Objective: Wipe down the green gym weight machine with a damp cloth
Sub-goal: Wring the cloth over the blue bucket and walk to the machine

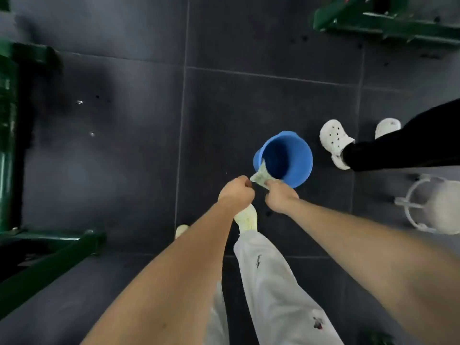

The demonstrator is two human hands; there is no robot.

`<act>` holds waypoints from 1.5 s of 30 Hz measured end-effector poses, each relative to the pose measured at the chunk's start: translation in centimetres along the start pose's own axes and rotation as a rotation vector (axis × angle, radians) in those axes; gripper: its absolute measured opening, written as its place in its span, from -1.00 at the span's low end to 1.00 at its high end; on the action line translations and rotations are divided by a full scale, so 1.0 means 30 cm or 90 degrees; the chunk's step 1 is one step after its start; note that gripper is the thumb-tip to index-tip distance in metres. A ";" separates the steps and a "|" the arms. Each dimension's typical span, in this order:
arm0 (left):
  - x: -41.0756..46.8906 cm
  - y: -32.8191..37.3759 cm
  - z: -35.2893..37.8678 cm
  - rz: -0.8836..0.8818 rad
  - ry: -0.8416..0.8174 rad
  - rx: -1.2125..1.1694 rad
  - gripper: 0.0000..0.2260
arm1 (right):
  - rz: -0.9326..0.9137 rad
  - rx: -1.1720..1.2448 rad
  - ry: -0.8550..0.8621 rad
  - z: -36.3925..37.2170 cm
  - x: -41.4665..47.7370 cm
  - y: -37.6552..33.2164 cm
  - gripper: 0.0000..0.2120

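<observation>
So the dark grey tiled floor (124,170) takes up most of the view, with the green painted steel frame of the gym weight machine (10,135) running down the left edge and another green bar of it (383,23) up in the top right corner, so it's sitting on both sides but nobody's touching it yet. A second person in black trousers and white clogs (334,143) stands just right of the round blue plastic bucket (286,158), which is parked on the floor right in front of the wearer's feet, probably so drips land back in it. Over its near rim hangs the small pale green cloth (261,176), bunched into a twist between both fists: the left hand (236,192) is clenched on one end and the right hand (280,196) grips the other. Looks to me like wringing it out so it's damp, not soaking, before any wiping starts.
</observation>
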State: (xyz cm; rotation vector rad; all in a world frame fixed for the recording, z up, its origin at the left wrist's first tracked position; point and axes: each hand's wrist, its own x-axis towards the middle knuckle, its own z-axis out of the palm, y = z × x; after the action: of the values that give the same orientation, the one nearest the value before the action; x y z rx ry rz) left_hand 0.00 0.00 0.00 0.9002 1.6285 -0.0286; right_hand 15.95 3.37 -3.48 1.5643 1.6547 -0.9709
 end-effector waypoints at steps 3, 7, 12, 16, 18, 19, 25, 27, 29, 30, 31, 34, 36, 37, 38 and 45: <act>0.156 -0.018 0.086 -0.017 0.005 0.007 -0.68 | -0.013 -0.043 0.033 0.050 0.180 0.031 -0.40; 0.305 -0.055 0.170 -0.026 0.005 -0.011 -0.69 | -0.013 -0.165 0.025 0.095 0.388 0.037 -0.24; 0.374 -0.108 0.188 -0.071 0.020 -0.053 -0.68 | -0.050 -0.149 -0.030 0.102 0.490 0.052 -0.28; 0.355 -0.088 0.116 -0.102 0.040 -0.070 -0.72 | -0.049 -0.017 0.016 0.032 0.461 0.078 -0.57; 0.328 -0.056 0.067 -0.100 0.050 -0.076 -0.73 | -0.054 0.063 0.038 -0.023 0.401 0.082 -0.73; 0.300 -0.024 0.024 -0.093 0.056 -0.075 -0.71 | -0.069 0.102 0.052 -0.065 0.361 0.070 -0.71; 0.040 0.222 -0.298 0.032 0.140 0.043 -0.42 | -0.204 0.338 0.122 -0.377 0.014 -0.155 -0.54; -0.099 0.306 -0.468 0.067 0.193 0.095 -0.53 | -0.244 0.381 0.148 -0.528 -0.126 -0.274 -0.53; -0.237 0.372 -0.653 0.086 0.264 0.112 -0.66 | -0.274 0.411 0.161 -0.683 -0.267 -0.403 -0.55; -0.310 0.400 -0.761 0.085 0.290 0.095 -0.72 | -0.288 0.421 0.171 -0.762 -0.339 -0.475 -0.56; -0.377 0.419 -0.855 0.085 0.304 0.072 -0.77 | -0.311 0.433 0.184 -0.824 -0.398 -0.536 -0.56; -0.575 0.446 -1.155 0.091 0.302 0.020 -0.88 | -0.385 0.436 0.235 -1.023 -0.546 -0.751 -0.61; -0.702 0.451 -1.368 0.108 0.314 -0.016 -0.81 | -0.469 0.393 0.276 -1.151 -0.625 -0.906 -0.68; -0.768 0.458 -1.471 0.119 0.320 -0.024 -0.82 | -0.518 0.361 0.309 -1.214 -0.657 -0.982 -0.71; -0.836 0.461 -1.566 0.133 0.326 -0.034 -0.84 | -0.557 0.319 0.343 -1.278 -0.690 -1.060 -0.74; -1.198 0.495 -2.052 0.208 0.414 -0.109 -0.72 | -0.689 0.140 0.181 -1.715 -0.892 -1.542 -0.82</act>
State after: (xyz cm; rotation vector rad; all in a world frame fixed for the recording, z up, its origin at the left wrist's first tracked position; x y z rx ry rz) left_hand -43.27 20.92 54.70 1.0965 2.0086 0.6824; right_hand -26.69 33.31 49.33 0.8613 2.7581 -1.5200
